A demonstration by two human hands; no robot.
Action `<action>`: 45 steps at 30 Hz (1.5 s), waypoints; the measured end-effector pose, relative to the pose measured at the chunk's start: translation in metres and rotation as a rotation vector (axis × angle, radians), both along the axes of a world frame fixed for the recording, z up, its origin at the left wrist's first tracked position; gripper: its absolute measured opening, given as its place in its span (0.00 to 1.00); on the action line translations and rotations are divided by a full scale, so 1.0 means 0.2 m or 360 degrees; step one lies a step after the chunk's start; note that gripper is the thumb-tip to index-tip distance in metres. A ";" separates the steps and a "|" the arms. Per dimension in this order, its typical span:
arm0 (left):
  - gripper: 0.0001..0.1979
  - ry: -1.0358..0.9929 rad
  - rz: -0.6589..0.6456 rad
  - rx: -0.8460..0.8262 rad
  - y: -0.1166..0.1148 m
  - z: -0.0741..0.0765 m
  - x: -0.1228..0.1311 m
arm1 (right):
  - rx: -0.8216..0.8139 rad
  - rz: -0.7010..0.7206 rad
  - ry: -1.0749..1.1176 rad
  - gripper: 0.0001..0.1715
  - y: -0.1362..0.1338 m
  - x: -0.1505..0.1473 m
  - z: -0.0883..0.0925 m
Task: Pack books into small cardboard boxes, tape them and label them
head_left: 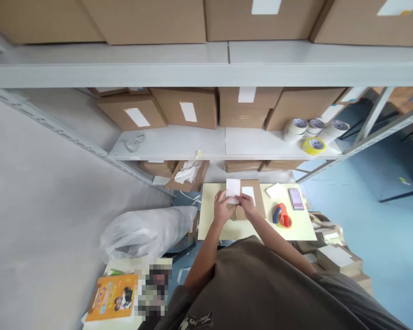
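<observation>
A small white paper slip (233, 187) is held up between my two hands over the table (211, 233). My left hand (223, 208) has its fingers closed on the slip's lower left side. At the lower right corner, my right hand (247, 204) pinches the same slip. Beneath and just right of it lies a flat brown cardboard box (259, 201) with a white label (248, 191) on top. Print on the slip is too small to read. To the right, an orange and blue tape dispenser (282, 215) rests on the table.
More white papers (276, 190) and a phone-like blurred object (296, 199) lie at the table's right. Shelves hold cardboard boxes (189, 107) and tape rolls (314, 145). A plastic-wrapped bundle (149, 231) stands left; stacked packages (339, 257) sit right.
</observation>
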State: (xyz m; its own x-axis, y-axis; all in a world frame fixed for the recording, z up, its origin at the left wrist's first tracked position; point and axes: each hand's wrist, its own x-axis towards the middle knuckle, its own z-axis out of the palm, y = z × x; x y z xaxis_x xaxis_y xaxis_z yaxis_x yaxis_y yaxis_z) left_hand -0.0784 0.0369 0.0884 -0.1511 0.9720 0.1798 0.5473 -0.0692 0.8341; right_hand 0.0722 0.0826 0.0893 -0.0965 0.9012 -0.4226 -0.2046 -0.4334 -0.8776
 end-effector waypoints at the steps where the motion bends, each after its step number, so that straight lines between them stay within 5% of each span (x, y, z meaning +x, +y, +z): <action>1: 0.23 -0.0050 -0.0045 -0.0012 0.00 -0.02 0.04 | -0.0029 -0.0075 -0.0008 0.29 -0.01 0.06 -0.03; 4: 0.31 -0.0412 0.0108 -0.0241 0.00 -0.12 0.14 | -0.0159 -0.0127 -0.0017 0.30 -0.05 0.23 -0.11; 8: 0.29 -0.0780 0.0313 -0.0622 0.02 -0.26 0.20 | -0.0246 -0.0008 -0.0097 0.29 -0.12 0.35 -0.21; 13: 0.19 -0.0626 0.0444 -0.0825 0.01 -0.36 0.25 | -0.0123 0.0102 -0.0627 0.17 -0.12 0.41 -0.32; 17: 0.15 -0.0380 0.0563 -0.0918 -0.04 -0.39 0.30 | -0.0028 0.0288 -0.1179 0.26 -0.13 0.42 -0.38; 31: 0.10 -0.0025 0.0614 -0.0988 -0.06 -0.38 0.40 | -0.0107 0.0633 -0.1668 0.21 -0.08 0.35 -0.39; 40: 0.15 0.0384 0.0613 -0.1117 -0.03 -0.30 0.36 | 0.0001 0.0930 -0.1785 0.33 -0.05 0.41 -0.34; 45: 0.16 0.0620 0.0186 -0.0793 -0.03 -0.31 0.36 | 0.0339 0.1224 -0.1736 0.30 -0.12 0.46 -0.36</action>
